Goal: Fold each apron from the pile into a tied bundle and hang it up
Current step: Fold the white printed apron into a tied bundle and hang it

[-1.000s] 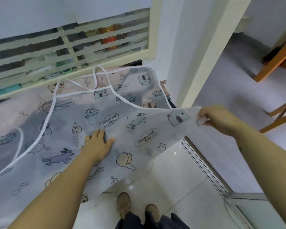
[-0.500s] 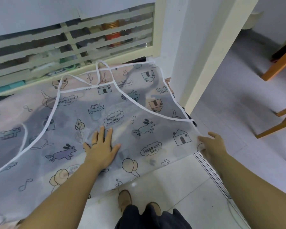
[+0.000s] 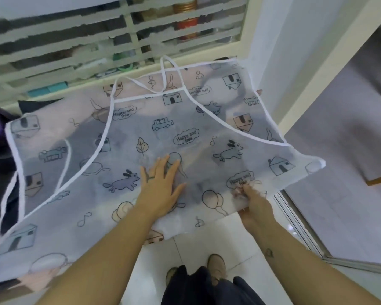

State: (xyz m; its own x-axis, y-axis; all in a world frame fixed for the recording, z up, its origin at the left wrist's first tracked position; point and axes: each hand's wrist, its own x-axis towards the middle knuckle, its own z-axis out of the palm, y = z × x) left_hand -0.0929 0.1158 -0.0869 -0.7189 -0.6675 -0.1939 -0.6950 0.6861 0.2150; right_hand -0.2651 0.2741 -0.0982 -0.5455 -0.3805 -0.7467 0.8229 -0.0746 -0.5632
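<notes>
A thin, see-through apron [image 3: 198,130] printed with rabbits, houses, cars and "Happy and free" clouds lies spread flat over a surface, with more printed aprons beneath it. White ties [image 3: 165,75] loop at its far edge. My left hand [image 3: 161,186] presses flat on the middle of the apron, fingers straight. My right hand [image 3: 251,203] is at the near edge, partly under the cloth, its fingers holding the hem from below.
A slatted cream window grille [image 3: 123,47] with jars behind it stands at the back. A white door frame [image 3: 330,69] rises on the right, with a sliding track [image 3: 299,225] on the tiled floor. Dark cloth [image 3: 0,133] lies at the left. My shoes [image 3: 216,267] show below.
My right hand has let the right corner down and moved left to the near edge, now partly under the cloth. The apron lies flatter. My left hand stays pressed on the middle.
</notes>
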